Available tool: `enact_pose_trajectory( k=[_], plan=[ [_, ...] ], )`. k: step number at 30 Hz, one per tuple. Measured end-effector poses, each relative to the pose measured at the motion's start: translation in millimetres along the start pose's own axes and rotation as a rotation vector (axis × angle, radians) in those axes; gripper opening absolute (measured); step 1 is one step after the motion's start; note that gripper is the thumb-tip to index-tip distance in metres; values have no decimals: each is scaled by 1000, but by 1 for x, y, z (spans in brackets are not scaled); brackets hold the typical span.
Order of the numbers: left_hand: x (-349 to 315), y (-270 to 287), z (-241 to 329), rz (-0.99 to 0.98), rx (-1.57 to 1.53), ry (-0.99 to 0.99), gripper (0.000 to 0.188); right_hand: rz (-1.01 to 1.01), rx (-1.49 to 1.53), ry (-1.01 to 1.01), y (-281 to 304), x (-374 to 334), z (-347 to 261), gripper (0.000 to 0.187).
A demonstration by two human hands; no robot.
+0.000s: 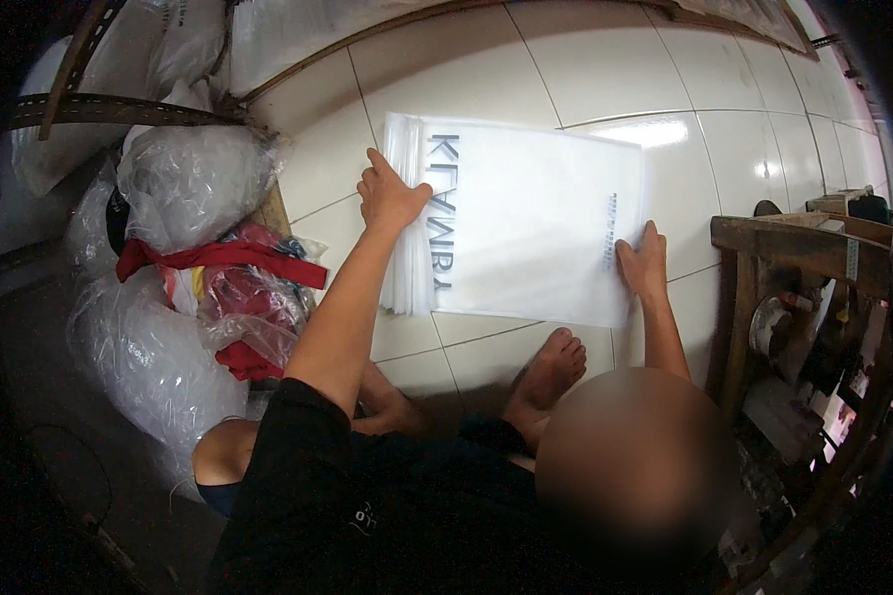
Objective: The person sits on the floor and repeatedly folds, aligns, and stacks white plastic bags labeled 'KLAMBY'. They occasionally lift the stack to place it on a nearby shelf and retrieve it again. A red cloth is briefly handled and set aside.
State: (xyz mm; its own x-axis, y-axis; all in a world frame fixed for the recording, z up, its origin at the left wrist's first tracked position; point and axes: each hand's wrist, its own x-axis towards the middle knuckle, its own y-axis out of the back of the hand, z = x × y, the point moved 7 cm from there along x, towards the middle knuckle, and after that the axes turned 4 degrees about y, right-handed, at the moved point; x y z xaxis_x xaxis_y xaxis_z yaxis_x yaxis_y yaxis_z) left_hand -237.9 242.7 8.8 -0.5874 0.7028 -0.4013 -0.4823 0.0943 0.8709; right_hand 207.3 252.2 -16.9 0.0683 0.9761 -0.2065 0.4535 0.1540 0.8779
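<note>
A stack of frosted white plastic bags [531, 218] with dark printing lies in front of me, just above or on the tiled floor; I cannot tell which. Along its left side many thin layers show as ridged edges. My left hand [392, 196] grips that layered edge, thumb on top and fingers on the outer side. At the opposite edge, my right hand [645, 262] pinches the stack, with the thumb over the top. Some fingertips of both hands are hidden by the bags or turned away.
Pale floor tiles [620, 71] surround the stack. Clear plastic sacks [196, 188] and a red cloth strip [223, 260] are piled to the left. On the right stands a wooden bench [784, 238] with clutter beneath. My bare foot [551, 372] is close to the near edge.
</note>
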Motion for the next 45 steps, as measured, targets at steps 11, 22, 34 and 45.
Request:
enact_pose_trajectory(
  k=[11, 22, 34, 45],
  plan=[
    [31, -7, -20, -184, -300, -90, 87, -132, 772, -257, -20, -2, 9, 59],
    [17, 4, 0, -202, -246, -161, 95, -242, 821, -260, -27, -1, 9, 62],
    [11, -19, -13, -410, -657, -34, 72, 373, -105, 56, 32, -17, -31, 66],
    [22, -29, -18, -485, -634, -99, 70, -64, 14, -119, 13, -7, -7, 42]
  ],
)
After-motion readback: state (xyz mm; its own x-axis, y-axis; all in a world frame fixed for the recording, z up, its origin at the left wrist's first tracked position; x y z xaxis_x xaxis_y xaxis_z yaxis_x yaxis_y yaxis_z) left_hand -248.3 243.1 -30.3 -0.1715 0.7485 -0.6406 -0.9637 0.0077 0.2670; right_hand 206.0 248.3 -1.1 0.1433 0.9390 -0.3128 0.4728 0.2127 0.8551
